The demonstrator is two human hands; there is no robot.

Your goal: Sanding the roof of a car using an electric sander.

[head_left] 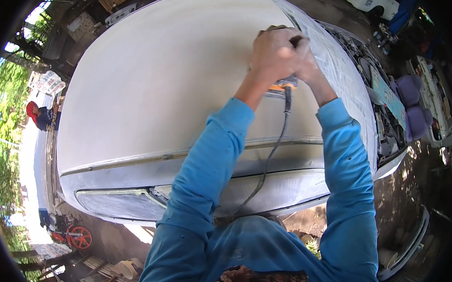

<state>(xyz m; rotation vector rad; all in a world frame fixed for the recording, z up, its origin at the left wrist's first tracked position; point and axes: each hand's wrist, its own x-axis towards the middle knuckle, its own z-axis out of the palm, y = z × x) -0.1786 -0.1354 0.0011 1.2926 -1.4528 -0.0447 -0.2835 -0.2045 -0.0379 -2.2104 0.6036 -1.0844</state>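
Observation:
Both my arms reach forward over the pale, dusty car roof (173, 82). A corded power sander (286, 84), orange and dark, rests on the roof toward its front right. My left hand (272, 54) is closed over the sander's body, slightly blurred. Against it, my right hand (305, 61) also grips the tool from the right side. The fingers of both hands largely hide the sander's top. From its near end a dark power cord (273, 156) runs back over the roof edge toward my body.
Covered glass (333, 49) borders the roof on the right, beyond it an exposed engine bay (385, 129). Purple seats or cushions (414, 107) stand farther right. A person in a red cap (43, 116) is at the far left. A loose bumper (409, 247) lies lower right.

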